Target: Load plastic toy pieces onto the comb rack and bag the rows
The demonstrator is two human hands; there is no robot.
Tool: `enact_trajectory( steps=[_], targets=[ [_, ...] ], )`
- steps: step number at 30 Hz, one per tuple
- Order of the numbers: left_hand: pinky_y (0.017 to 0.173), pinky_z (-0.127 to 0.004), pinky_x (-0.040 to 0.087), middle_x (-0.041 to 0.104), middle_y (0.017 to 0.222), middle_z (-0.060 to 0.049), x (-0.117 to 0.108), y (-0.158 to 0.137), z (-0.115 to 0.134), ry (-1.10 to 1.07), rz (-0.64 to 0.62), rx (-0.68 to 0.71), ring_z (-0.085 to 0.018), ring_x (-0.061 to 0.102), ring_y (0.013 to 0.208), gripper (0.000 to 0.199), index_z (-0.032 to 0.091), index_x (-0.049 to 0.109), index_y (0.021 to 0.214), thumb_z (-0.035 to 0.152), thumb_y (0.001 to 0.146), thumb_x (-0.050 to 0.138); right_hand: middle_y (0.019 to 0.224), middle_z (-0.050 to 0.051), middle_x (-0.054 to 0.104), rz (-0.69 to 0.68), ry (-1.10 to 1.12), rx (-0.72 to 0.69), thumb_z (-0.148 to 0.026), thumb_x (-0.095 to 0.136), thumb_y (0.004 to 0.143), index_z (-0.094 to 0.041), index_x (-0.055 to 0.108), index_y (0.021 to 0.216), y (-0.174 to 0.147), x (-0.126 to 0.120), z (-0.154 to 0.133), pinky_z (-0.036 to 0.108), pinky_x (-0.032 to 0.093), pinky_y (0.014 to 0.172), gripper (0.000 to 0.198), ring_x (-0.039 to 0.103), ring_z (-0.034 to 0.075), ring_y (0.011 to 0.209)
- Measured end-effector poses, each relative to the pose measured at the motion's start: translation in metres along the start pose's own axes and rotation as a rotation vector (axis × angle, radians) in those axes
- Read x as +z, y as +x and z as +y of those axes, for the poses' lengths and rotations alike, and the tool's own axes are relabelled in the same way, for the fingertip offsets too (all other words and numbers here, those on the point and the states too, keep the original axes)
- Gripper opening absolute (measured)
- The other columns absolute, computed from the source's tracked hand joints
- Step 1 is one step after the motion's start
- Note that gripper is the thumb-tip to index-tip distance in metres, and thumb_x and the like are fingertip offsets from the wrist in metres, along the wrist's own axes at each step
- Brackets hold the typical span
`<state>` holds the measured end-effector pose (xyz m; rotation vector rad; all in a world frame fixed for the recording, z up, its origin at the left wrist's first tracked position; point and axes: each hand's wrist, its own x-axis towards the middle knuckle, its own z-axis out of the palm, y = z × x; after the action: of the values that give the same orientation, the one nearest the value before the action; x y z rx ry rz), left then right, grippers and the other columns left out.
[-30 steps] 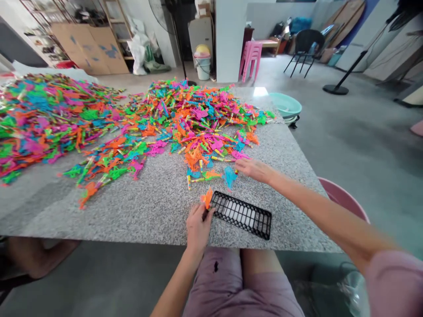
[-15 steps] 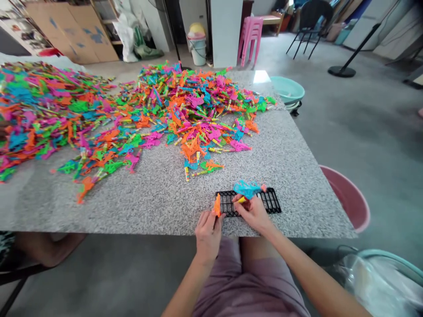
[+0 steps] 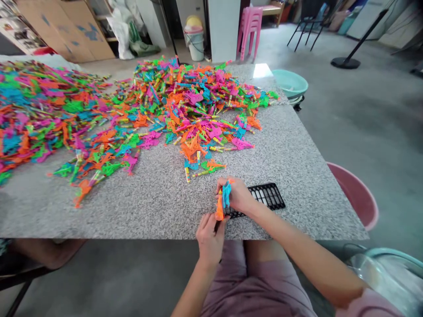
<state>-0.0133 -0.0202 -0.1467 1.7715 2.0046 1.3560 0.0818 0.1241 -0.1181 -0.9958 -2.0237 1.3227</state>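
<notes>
A black slotted plastic rack (image 3: 269, 197) lies near the table's front edge. My left hand (image 3: 210, 230) is closed at the rack's left end, its fingertips against the base of an upright orange plastic toy (image 3: 219, 208). Just right of that toy, a blue plastic toy (image 3: 226, 193) with an orange tip stands upright in the pinched fingers of my right hand (image 3: 240, 193). This hand covers part of the rack. Whether the blue toy's lower end sits in a slot is hidden.
A large heap of coloured plastic toys (image 3: 194, 97) spreads over the granite table (image 3: 158, 198) ahead and left. Beside the table's right edge are a pink basin (image 3: 355, 193) and a turquoise basin (image 3: 289, 82). Another person's arm (image 3: 49, 253) shows at lower left.
My right hand has moved left along the rack, turning the blue toy from lying sideways to upright beside the orange one. My left hand stays at the rack's left end.
</notes>
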Motion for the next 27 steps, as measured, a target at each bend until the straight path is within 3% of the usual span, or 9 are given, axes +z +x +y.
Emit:
enact_trajectory(
  steps=[5, 8, 12, 14, 17, 20, 21, 24, 27],
  targets=[
    [0.065, -0.023, 0.045, 0.058, 0.071, 0.001, 0.004, 0.0, -0.004, -0.015, -0.011, -0.014, -0.013, 0.055, 0.066, 0.007, 0.019, 0.062, 0.083, 0.021, 0.088, 0.067, 0.075, 0.0, 0.06, -0.007, -0.278, -0.136, -0.004, 0.057, 0.071, -0.018, 0.06, 0.083, -0.012, 0.001, 0.012, 0.024, 0.039, 0.067, 0.019, 0.055, 0.014, 0.07],
    [0.065, -0.023, 0.045, 0.058, 0.07, 0.001, 0.004, 0.003, -0.006, -0.03, -0.038, -0.011, -0.014, 0.055, 0.067, 0.005, 0.019, 0.063, 0.084, 0.021, 0.089, 0.065, 0.079, 0.001, 0.064, -0.014, -0.316, -0.123, -0.004, 0.057, 0.075, -0.018, 0.062, 0.086, -0.008, 0.0, 0.013, 0.023, 0.04, 0.067, 0.018, 0.057, 0.014, 0.072],
    [0.064, -0.024, 0.045, 0.057, 0.07, 0.0, -0.002, 0.004, -0.004, -0.035, -0.083, -0.003, -0.015, 0.055, 0.067, 0.01, 0.019, 0.062, 0.079, 0.021, 0.089, 0.065, 0.078, 0.0, 0.066, -0.306, -0.415, -0.181, -0.007, 0.067, 0.073, -0.018, 0.067, 0.085, 0.02, -0.021, 0.002, 0.024, 0.042, 0.069, 0.016, 0.059, 0.015, 0.074],
    [0.063, -0.024, 0.046, 0.057, 0.071, 0.0, -0.005, 0.003, -0.002, -0.031, -0.098, -0.002, -0.015, 0.055, 0.067, 0.011, 0.019, 0.061, 0.078, 0.021, 0.089, 0.063, 0.089, 0.001, 0.067, -0.364, -0.451, -0.244, -0.01, 0.071, 0.073, -0.018, 0.068, 0.1, 0.04, -0.028, -0.008, 0.025, 0.043, 0.075, 0.028, 0.06, 0.016, 0.081],
    [0.064, -0.026, 0.048, 0.058, 0.072, 0.0, -0.011, -0.001, -0.001, -0.025, -0.104, -0.001, -0.016, 0.056, 0.069, 0.009, 0.019, 0.061, 0.08, 0.021, 0.089, 0.063, 0.101, 0.005, 0.065, -0.213, -0.553, -0.197, -0.026, 0.063, 0.088, -0.02, 0.061, 0.122, 0.063, -0.018, -0.019, 0.029, 0.046, 0.08, 0.034, 0.06, 0.017, 0.088],
    [0.067, -0.027, 0.052, 0.062, 0.081, -0.002, -0.029, 0.0, -0.004, -0.071, -0.184, -0.019, -0.017, 0.061, 0.074, 0.005, 0.019, 0.063, 0.09, 0.022, 0.086, 0.065, 0.116, 0.011, 0.061, -0.102, -0.772, -0.086, -0.042, 0.043, 0.099, -0.021, 0.062, 0.118, 0.067, -0.001, -0.019, 0.033, 0.047, 0.079, 0.034, 0.059, 0.023, 0.1],
    [0.07, -0.028, 0.053, 0.064, 0.086, -0.003, -0.039, 0.003, -0.004, -0.109, -0.228, -0.042, -0.018, 0.063, 0.079, 0.012, 0.02, 0.064, 0.096, 0.022, 0.085, 0.066, 0.12, 0.012, 0.058, -0.08, -0.848, -0.054, -0.043, 0.041, 0.1, -0.021, 0.062, 0.116, 0.064, 0.0, -0.017, 0.034, 0.048, 0.079, 0.035, 0.058, 0.025, 0.104],
    [0.081, -0.032, 0.054, 0.065, 0.1, -0.004, -0.071, 0.024, 0.004, -0.223, -0.261, -0.115, -0.019, 0.064, 0.092, 0.027, 0.022, 0.062, 0.113, 0.024, 0.086, 0.065, 0.12, 0.014, 0.058, -0.051, -0.982, 0.018, -0.034, 0.045, 0.099, -0.02, 0.058, 0.121, 0.044, -0.013, -0.006, 0.034, 0.046, 0.084, 0.029, 0.056, 0.027, 0.108],
    [0.097, -0.039, 0.047, 0.06, 0.117, -0.006, -0.085, 0.059, 0.027, -0.24, -0.215, -0.007, -0.022, 0.058, 0.111, 0.022, 0.026, 0.067, 0.111, 0.026, 0.091, 0.059, 0.112, 0.015, 0.062, 0.009, -1.03, 0.129, -0.017, 0.046, 0.095, -0.015, 0.054, 0.123, 0.027, -0.034, -0.001, 0.035, 0.043, 0.089, 0.029, 0.055, 0.027, 0.108]
  ],
)
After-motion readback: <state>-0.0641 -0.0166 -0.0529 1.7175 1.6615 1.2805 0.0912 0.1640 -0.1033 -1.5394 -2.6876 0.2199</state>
